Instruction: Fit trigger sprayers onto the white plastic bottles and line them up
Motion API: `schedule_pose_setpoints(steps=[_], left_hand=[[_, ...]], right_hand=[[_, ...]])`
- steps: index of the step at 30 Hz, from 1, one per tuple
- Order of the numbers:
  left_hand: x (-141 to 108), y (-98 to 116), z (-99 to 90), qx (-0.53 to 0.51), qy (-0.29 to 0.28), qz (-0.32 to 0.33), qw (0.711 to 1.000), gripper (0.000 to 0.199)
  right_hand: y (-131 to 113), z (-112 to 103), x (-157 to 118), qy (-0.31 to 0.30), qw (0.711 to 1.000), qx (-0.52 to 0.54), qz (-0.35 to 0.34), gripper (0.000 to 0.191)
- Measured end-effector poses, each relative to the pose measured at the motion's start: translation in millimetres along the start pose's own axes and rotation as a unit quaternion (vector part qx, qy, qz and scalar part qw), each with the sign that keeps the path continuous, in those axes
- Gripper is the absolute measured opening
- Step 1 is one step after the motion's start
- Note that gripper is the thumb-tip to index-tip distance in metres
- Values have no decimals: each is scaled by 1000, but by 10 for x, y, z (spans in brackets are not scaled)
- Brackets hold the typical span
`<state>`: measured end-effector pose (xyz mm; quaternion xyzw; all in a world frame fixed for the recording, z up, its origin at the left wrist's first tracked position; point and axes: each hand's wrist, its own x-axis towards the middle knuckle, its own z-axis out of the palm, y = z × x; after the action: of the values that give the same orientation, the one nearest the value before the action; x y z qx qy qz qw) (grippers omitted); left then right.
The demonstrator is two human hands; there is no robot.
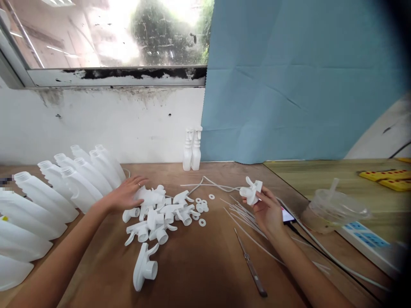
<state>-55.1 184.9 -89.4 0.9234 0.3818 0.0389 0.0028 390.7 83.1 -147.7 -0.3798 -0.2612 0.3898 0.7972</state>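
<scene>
In my right hand (266, 209) is a white trigger spray head (251, 191), held up above the table right of the middle. My left hand (128, 192) reaches over the far left side of a pile of white spray heads (165, 214), fingers stretched out and apart. Whether its fingertips touch the pile I cannot tell. One spray head (145, 267) lies apart from the pile, nearer to me. Several white ring washers (202, 206) are scattered to the right of the pile. Thin white tubes (240, 211) lie loosely below my right hand.
Open white bottles (85, 184) stand in rows at the left. Two bottles with spray heads (192, 149) stand by the wall. A screwdriver-like tool (251, 265) lies in front. At the right are a phone (287, 214), a drink cup (330, 211), a power strip (366, 239) and cables.
</scene>
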Motion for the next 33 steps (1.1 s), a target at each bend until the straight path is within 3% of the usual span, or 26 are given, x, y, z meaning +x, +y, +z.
schedule_pose_setpoints(steps=[3,9,11,13,16,18,23,28,33], left_hand=[[72,-100,-18,-43,-95,16,994,65],[77,-79,-31,-43,-102,-20,994,66],[54,-46,-56,-39,-60,-35,997,60],[12,39,-104,-34,19,-46,998,60],[-82,301,-205,-13,171,-29,985,63],[-153,516,-251,13,227,0,974,63],[-329,823,-146,69,249,29,965,68],[-453,770,52,89,245,13,965,68],[-466,735,109,107,228,17,968,69]], right_hand=[[2,-73,56,34,999,2,4,28],[20,-98,66,53,998,-6,22,28],[27,-68,46,45,999,-4,26,28],[27,-29,21,35,999,1,29,28],[12,28,-18,17,1000,11,24,27],[-5,53,-40,6,999,24,21,24],[-31,66,-62,-16,999,39,22,19],[-6,72,-76,-21,999,26,15,21],[21,71,-92,-35,999,7,16,21]])
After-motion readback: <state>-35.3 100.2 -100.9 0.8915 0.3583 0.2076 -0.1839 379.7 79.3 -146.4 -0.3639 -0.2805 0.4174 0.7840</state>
